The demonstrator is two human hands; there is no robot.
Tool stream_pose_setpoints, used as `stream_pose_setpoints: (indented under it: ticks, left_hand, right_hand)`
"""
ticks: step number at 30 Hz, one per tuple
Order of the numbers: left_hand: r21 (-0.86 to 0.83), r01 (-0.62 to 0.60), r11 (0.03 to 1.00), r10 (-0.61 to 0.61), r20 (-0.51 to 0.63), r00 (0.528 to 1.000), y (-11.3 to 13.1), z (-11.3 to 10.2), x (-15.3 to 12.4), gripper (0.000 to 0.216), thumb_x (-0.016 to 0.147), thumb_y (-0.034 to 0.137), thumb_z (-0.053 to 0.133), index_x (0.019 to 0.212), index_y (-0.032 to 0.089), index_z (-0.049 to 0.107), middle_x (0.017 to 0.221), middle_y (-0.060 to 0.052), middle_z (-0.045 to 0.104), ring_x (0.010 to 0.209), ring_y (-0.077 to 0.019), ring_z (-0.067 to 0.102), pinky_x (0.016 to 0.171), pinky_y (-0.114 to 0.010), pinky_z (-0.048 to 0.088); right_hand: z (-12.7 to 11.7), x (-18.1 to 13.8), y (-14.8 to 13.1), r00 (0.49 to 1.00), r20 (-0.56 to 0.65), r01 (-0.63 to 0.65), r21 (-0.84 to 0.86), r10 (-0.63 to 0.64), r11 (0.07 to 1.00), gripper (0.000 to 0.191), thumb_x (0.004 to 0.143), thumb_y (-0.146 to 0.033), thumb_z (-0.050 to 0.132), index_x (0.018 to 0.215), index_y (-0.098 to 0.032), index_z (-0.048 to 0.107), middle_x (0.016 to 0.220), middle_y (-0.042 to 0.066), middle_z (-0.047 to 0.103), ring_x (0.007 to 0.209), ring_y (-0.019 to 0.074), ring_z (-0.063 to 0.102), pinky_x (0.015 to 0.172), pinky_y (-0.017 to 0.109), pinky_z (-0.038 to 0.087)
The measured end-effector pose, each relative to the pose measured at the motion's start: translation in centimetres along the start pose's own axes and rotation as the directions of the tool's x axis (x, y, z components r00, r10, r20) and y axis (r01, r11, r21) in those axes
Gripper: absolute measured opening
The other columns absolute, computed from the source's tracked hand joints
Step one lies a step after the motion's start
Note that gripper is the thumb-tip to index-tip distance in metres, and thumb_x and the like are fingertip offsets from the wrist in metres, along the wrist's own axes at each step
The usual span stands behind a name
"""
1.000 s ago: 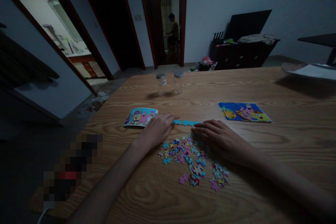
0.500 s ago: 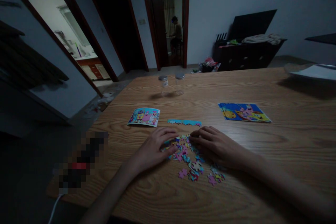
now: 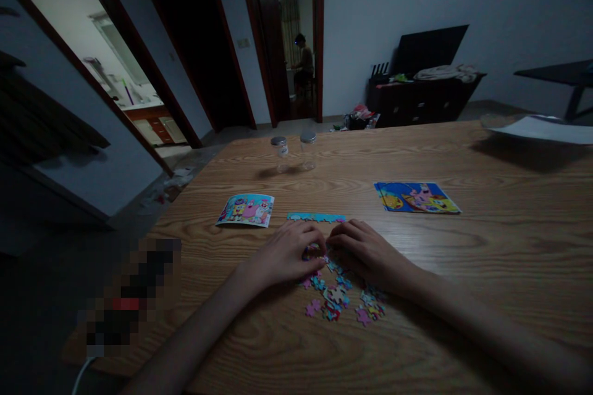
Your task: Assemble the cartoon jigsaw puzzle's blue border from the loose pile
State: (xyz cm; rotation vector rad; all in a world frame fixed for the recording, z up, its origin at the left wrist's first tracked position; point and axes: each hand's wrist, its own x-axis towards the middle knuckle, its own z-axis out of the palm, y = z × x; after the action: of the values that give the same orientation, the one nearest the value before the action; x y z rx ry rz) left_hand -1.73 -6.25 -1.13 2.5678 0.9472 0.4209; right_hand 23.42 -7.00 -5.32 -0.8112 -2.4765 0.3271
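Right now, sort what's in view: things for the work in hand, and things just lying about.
Work in hand:
loose puzzle pieces
blue puzzle strip
curved picture card, probably

Lying about:
two lidded jars
dark screen
bundled cloth
blue picture card, possibly

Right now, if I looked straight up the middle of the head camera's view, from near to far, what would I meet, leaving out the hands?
Loose puzzle pieces → joined puzzle strip → two lidded jars → person in the background.

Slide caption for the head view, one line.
Left hand and right hand at loose puzzle pieces, blue strip just beyond, on a wooden table.
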Motion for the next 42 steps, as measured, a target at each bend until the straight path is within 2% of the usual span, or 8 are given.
stream_pose_setpoints:
  ticks: [5, 11, 17, 23, 29, 34, 38, 42]
  left_hand:
    - [-0.055, -0.048, 0.997, 0.053, 0.101, 0.993, -0.8, -0.9, 1.1, 0.007, 0.094, 0.021, 0.071, 0.100, 0.024, 0.072, 0.109, -0.003, 0.070, 0.104, -0.0220, 0.067, 0.092, -0.035, 0.050]
    - [-0.189, 0.018, 0.982, -0.016, 0.011, 1.000, -1.9, -1.0, 1.1, 0.024, 0.090, 0.006, 0.060, 0.102, 0.023, 0.071, 0.098, -0.001, 0.071, 0.088, -0.0163, 0.067, 0.081, -0.029, 0.049]
    - [-0.277, 0.097, 0.956, -0.082, 0.068, 0.994, -2.4, -1.6, 0.0, 0.014, 0.089, 0.016, 0.063, 0.098, 0.020, 0.073, 0.091, -0.002, 0.067, 0.068, -0.0120, 0.060, 0.063, -0.025, 0.044]
    - [-0.296, 0.001, 0.955, -0.005, -0.014, 1.000, -1.7, -1.1, -0.1, 0.015, 0.084, 0.016, 0.065, 0.096, 0.020, 0.073, 0.081, 0.000, 0.063, 0.068, -0.0132, 0.056, 0.064, -0.026, 0.042]
    - [-0.053, -0.112, 0.992, 0.107, -0.101, 0.989, -1.4, 0.5, -0.1, 0.014, 0.083, 0.012, 0.060, 0.090, 0.019, 0.069, 0.085, -0.002, 0.065, 0.081, -0.0179, 0.061, 0.075, -0.031, 0.045]
    - [0.112, -0.147, 0.983, 0.163, -0.145, 0.976, -1.5, 1.5, 0.0, 0.009, 0.088, 0.016, 0.058, 0.088, 0.020, 0.066, 0.082, -0.003, 0.066, 0.080, -0.0193, 0.062, 0.075, -0.032, 0.046]
    - [0.179, -0.142, 0.974, 0.177, -0.201, 0.964, -1.8, 2.0, 0.1, 0.012, 0.094, 0.020, 0.056, 0.086, 0.019, 0.065, 0.078, -0.003, 0.067, 0.077, -0.0192, 0.063, 0.075, -0.032, 0.046]
    - [0.230, -0.050, 0.972, 0.110, -0.255, 0.961, -3.3, 1.0, -0.2, 0.015, 0.099, 0.024, 0.056, 0.090, 0.020, 0.067, 0.076, -0.001, 0.071, 0.070, -0.0176, 0.064, 0.070, -0.030, 0.043]
  right_hand:
    - [-0.5, 0.2, -0.6, 1.000, -0.020, -0.008, 0.096, 0.010, 0.995, 0.014, 0.103, -0.021, 0.057, 0.115, -0.022, 0.064, 0.113, 0.011, 0.065, 0.106, 0.0263, 0.058, 0.091, 0.043, 0.052]
    - [-1.0, 0.4, -0.7, 0.999, -0.019, -0.039, 0.184, 0.043, 0.982, 0.014, 0.103, -0.018, 0.054, 0.112, -0.023, 0.063, 0.113, 0.009, 0.064, 0.106, 0.0243, 0.058, 0.091, 0.041, 0.051]
    - [-0.7, 0.3, -0.5, 0.999, 0.007, -0.032, 0.134, 0.031, 0.991, 0.015, 0.104, -0.024, 0.056, 0.117, -0.023, 0.064, 0.116, 0.010, 0.063, 0.106, 0.0257, 0.056, 0.091, 0.043, 0.050]
    - [-0.7, 0.4, -0.7, 0.999, 0.011, -0.034, 0.217, 0.032, 0.976, 0.011, 0.100, -0.019, 0.061, 0.111, -0.023, 0.063, 0.112, 0.007, 0.063, 0.107, 0.0235, 0.055, 0.092, 0.040, 0.048]
    - [-1.2, 0.6, -0.7, 0.998, 0.002, -0.062, 0.323, 0.065, 0.944, 0.015, 0.093, -0.013, 0.065, 0.105, -0.021, 0.063, 0.109, 0.008, 0.063, 0.106, 0.0230, 0.057, 0.092, 0.039, 0.049]
    - [-1.2, 0.6, -0.7, 0.996, 0.011, -0.088, 0.348, 0.090, 0.933, 0.019, 0.090, -0.009, 0.066, 0.104, -0.021, 0.062, 0.107, 0.006, 0.064, 0.103, 0.0218, 0.057, 0.091, 0.037, 0.048]
    - [-1.2, 0.3, -0.7, 0.992, 0.027, -0.125, 0.360, 0.124, 0.925, 0.018, 0.091, -0.008, 0.065, 0.103, -0.021, 0.064, 0.102, 0.005, 0.066, 0.101, 0.0215, 0.058, 0.089, 0.037, 0.048]
    - [-1.2, 0.1, -0.7, 0.982, 0.037, -0.183, 0.398, 0.183, 0.899, 0.014, 0.093, -0.010, 0.063, 0.100, -0.021, 0.068, 0.101, 0.006, 0.067, 0.102, 0.0218, 0.060, 0.088, 0.036, 0.051]
